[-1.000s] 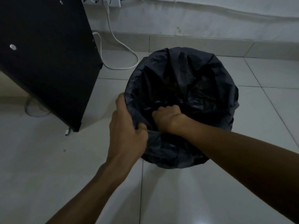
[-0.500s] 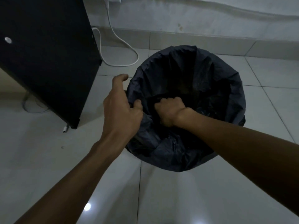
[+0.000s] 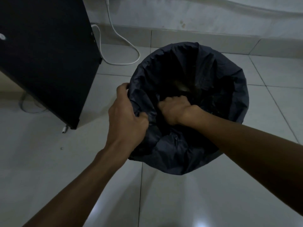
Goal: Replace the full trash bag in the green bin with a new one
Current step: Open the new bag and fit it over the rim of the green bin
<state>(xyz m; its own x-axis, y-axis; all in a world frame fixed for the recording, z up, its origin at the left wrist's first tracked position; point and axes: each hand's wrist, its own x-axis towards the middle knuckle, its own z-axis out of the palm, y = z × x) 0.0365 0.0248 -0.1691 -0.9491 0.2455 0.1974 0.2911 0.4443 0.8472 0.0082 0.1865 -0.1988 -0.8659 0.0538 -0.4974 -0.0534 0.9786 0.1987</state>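
Crumpled black plastic trash bag (image 3: 218, 76) drapes over the round bin, centre-right on the floor; bin itself hidden under the plastic. Right hand (image 3: 173, 110) is fisted inside the bag mouth, clutching bunched plastic at the near-left inner side, same as half a second ago. Left hand (image 3: 126, 117) at the rim's 9 o'clock now clamps the bag edge, thumb pressed in; earlier its index finger stuck out loose. Black flat cabinet panel (image 3: 49, 63) at 10 o'clock, white looped cable (image 3: 121, 63) at 11, pale glossy tiled floor (image 3: 49, 161) around.
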